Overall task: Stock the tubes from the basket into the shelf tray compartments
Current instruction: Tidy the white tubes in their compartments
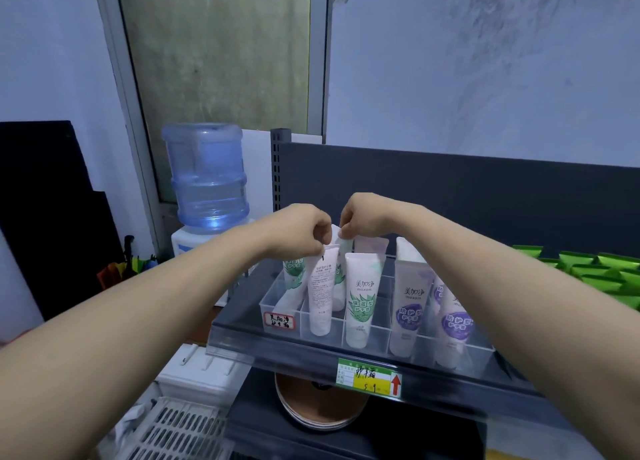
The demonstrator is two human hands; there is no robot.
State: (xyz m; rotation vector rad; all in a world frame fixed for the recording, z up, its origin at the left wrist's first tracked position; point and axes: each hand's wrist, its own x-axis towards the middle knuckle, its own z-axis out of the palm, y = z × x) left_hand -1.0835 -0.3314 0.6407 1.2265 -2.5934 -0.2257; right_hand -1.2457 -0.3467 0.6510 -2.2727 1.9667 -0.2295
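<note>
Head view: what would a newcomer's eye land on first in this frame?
The two hands meeting at centre: the left hand pinches the top of a white tube standing in the clear tray, and the right hand pinches the top of a second tube just behind. Next come the purple-labelled tubes at the tray's right and the big blue water bottle behind on the left.

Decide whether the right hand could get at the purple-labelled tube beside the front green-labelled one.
Probably yes: nothing covers the purple-labelled tube, close beside the right hand, but that hand must first release its pinched tube.
</note>
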